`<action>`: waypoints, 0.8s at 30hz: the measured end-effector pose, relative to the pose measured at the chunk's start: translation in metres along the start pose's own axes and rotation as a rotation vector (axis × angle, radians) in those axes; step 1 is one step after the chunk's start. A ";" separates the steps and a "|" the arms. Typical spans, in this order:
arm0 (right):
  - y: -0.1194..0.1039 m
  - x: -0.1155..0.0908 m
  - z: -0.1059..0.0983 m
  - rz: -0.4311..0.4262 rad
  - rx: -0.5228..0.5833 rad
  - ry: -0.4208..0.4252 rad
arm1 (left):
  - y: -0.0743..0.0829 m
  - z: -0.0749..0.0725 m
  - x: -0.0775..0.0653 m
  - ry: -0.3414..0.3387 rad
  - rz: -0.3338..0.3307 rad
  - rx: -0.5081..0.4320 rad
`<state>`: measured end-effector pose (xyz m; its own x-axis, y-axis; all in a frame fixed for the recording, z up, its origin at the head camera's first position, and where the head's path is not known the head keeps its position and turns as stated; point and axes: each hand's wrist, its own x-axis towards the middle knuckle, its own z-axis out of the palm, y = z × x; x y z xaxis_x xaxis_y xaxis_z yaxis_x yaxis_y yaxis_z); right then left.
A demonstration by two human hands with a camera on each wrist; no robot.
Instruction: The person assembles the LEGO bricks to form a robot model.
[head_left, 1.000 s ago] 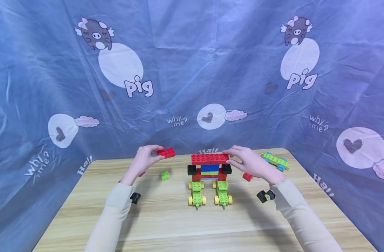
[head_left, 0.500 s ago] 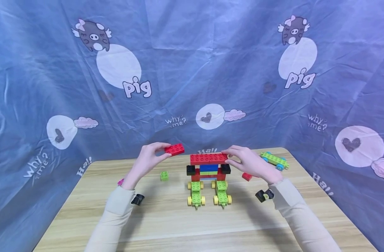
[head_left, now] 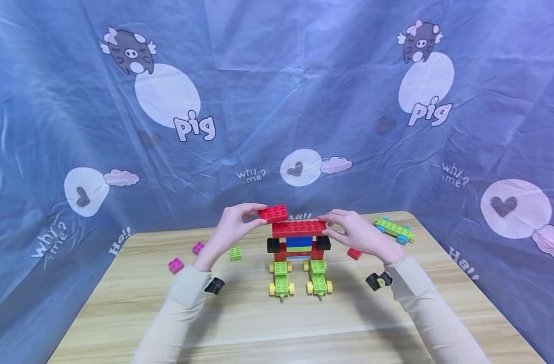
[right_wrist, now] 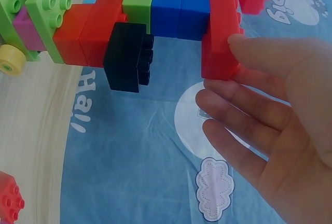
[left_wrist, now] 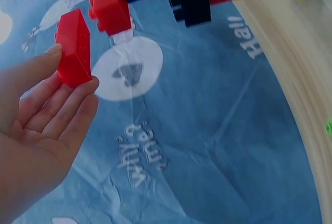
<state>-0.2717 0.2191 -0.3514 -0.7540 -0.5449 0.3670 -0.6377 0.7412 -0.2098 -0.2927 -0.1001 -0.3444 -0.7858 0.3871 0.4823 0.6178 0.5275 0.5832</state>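
My left hand [head_left: 236, 225] pinches a red toy brick [head_left: 274, 214] between thumb and fingers. It hangs just above the left end of the upper red bricks [head_left: 298, 229]; in the left wrist view a gap parts this held brick [left_wrist: 74, 49] from the stack. My right hand [head_left: 356, 233] grips the right end of that upper red row, thumb on the studded face in the right wrist view. Below the row come blue bricks [head_left: 299, 241], a lime layer, black bricks [head_left: 273, 245] jutting out at both sides, and two lime wheeled bases [head_left: 281, 278] with yellow wheels.
On the wooden table [head_left: 259, 328], left of the stack, lie two magenta bricks [head_left: 176, 265] and a lime brick [head_left: 235, 254]. To the right are a red brick [head_left: 354, 253] and a lime wheeled base [head_left: 394, 230] with blue wheels. A blue patterned cloth [head_left: 259, 101] hangs behind.
My left hand has carried the red brick rightward, from left of the stack to over its left end. The right hand keeps its hold on the top row.
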 end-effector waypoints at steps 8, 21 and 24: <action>0.000 0.000 0.000 -0.019 0.010 0.014 | 0.011 0.017 0.008 -0.030 0.039 -0.046; -0.001 0.001 0.000 0.029 0.024 -0.002 | 0.016 0.033 0.015 -0.084 0.046 -0.069; 0.000 0.000 0.000 0.038 0.029 -0.002 | 0.018 0.036 0.017 -0.095 0.054 -0.072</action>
<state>-0.2713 0.2193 -0.3514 -0.7779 -0.5177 0.3562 -0.6130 0.7497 -0.2493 -0.2957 -0.0569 -0.3493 -0.7486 0.4849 0.4522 0.6568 0.4495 0.6054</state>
